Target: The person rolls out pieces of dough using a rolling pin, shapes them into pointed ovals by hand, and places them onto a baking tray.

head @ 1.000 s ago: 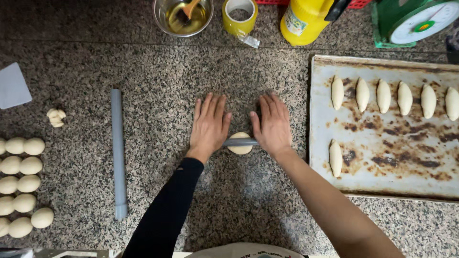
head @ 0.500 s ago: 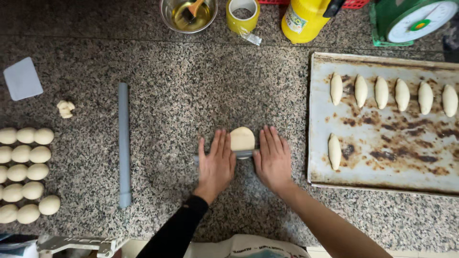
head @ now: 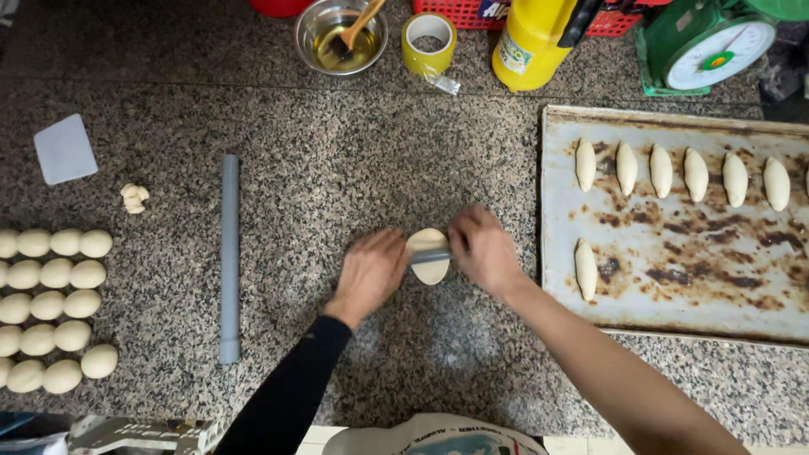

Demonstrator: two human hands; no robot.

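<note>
Left hand (head: 371, 271): your grip closes on the short grey rolling pin (head: 431, 256)
Right hand (head: 484, 249): grips its other end
Dough oval (head: 429, 255): flattened under the pin on the worktop (head: 337, 168)

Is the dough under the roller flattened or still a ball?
Flattened: the dough piece lies as a thin oval on the counter under the small roller.

Bare counter (head: 337, 185) between long grey rod (head: 229, 257) and baking tray (head: 674, 312)
</note>
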